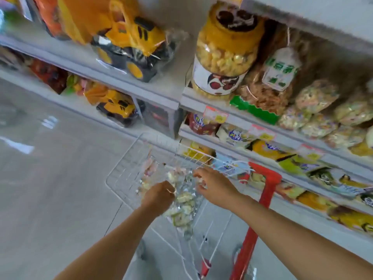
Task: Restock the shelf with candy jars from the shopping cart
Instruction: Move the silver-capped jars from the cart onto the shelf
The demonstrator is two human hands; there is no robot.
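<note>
Far left, grey floor (40, 178). Up on the shelf (141, 91), a yellow toy truck (137, 43) in a clear wrap, with a second toy truck (117, 107) one row lower.

In the middle and lower down, the wire shopping cart (125, 172), close by the shelf. Over the cart, the left hand (159, 194), fingers curled tight round the top of a clear pack of sweets (184, 201). Too blurry to tell if bag or jar. Just right of that, the right hand (214, 186), fingers bent down onto the same pack. Hard to tell if gripping or only touching.

Right of the hands, the red handle (266, 190) of the cart. Higher up, one big candy jar (224, 55) with a yellow lid, full of pale yellow sweets, standing at the left end of its shelf row. Right beside the jar, bags of snacks (268, 91), with more snack bags in the rows below.
</note>
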